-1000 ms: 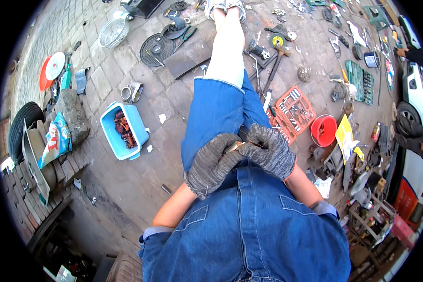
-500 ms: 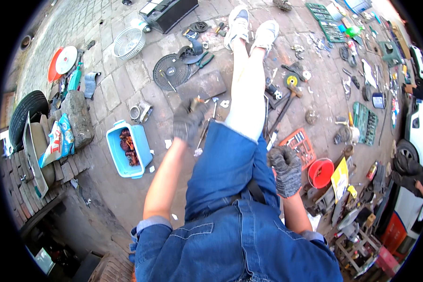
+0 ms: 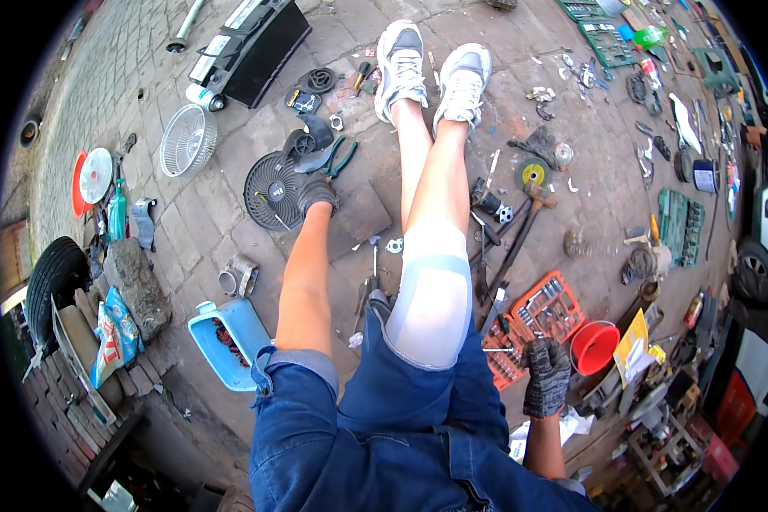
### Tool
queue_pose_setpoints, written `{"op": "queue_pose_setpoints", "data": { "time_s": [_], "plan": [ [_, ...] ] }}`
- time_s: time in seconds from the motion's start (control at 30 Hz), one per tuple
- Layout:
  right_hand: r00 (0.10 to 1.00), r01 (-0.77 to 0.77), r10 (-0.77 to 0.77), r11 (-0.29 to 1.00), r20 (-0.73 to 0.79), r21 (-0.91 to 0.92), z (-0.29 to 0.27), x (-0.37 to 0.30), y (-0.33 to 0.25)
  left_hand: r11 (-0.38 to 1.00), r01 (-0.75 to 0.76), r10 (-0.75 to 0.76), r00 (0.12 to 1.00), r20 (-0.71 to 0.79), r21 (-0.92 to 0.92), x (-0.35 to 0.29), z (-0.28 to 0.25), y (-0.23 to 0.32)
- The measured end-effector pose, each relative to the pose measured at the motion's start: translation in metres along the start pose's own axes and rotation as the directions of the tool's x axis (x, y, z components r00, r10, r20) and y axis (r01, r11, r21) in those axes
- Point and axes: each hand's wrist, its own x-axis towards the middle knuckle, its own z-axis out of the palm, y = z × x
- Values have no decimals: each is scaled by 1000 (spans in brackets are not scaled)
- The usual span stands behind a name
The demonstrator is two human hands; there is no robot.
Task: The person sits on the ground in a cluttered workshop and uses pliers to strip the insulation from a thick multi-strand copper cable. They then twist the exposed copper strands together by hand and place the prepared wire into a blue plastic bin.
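My left hand (image 3: 317, 194), in a dark grey knit glove, reaches forward and down to the right edge of a round black fan grille (image 3: 269, 183). Its fingertips point away, and what they touch is hidden. Just beyond lie a dark fan blade (image 3: 317, 147) and green-handled pliers (image 3: 343, 157). A flat stone slab (image 3: 363, 213) is to the right of this hand. My right hand (image 3: 548, 375), also gloved, hovers beside my thigh at the near edge of an orange-red socket set case (image 3: 548, 309). Its fingers are loosely bent, with nothing visible in them.
A blue tub (image 3: 230, 346) with rusty brown parts stands left of my left arm. Right of the case is a red bucket (image 3: 595, 346). A long-handled hammer (image 3: 520, 226) and a yellow disc (image 3: 532, 173) lie right of my legs. A black battery (image 3: 256, 51) stands at the far left.
My left hand has moved forward from beside my knee to the fan grille. My right hand has shifted right and nearer. The view has tilted, and my torso leans further forward.
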Motion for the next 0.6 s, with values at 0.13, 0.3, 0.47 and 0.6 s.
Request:
{"op": "queue_pose_setpoints", "data": {
  "time_s": [0.13, 0.3, 0.47, 0.6],
  "plan": [
    [999, -47, 48, 999, 21, -25, 2, 7, 0, 1000, 4, -4, 999, 38, -4, 0, -8, 7],
    [879, -476, 321, 654, 353, 588, 13, 14, -26, 829, -528, 544, 685, -485, 184, -28, -21, -26],
    [762, -604, 208, 569, 614, 558, 21, -1, -28, 758, -601, 543, 797, -265, -254, -160, -142, -14],
    [677, -594, 54, 628, 734, 502, 35, -25, -19, 423, -905, 855, 383, -351, 43, -263, -239, -1]
  ]
}}
